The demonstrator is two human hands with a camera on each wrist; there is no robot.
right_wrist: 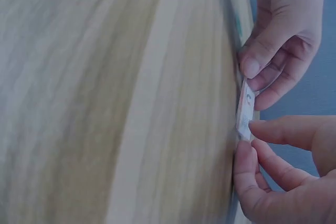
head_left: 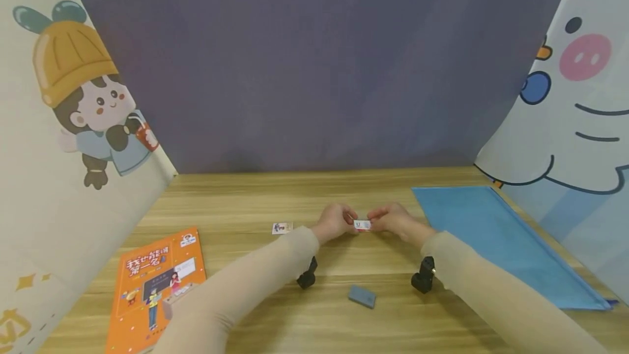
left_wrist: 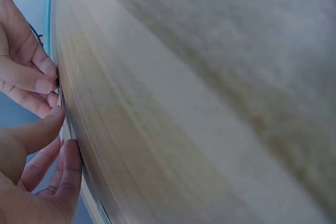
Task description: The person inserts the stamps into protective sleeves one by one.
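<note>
A small white card with a red lower band and a letter on it is held low over the wooden table, between both hands. My left hand pinches its left end with thumb and fingers. At the opposite end, the thumb and fingertips of my right hand grip it. Seen from the right wrist, the card is almost edge-on, with my right hand below and my left hand above. In the left wrist view the card is mostly hidden behind my left hand.
Left of the hands lies another small picture card. A grey-blue flat block sits nearer on the table. An orange book is at the left, partly under the left sleeve; a blue cloth-like sheet lies at the right.
</note>
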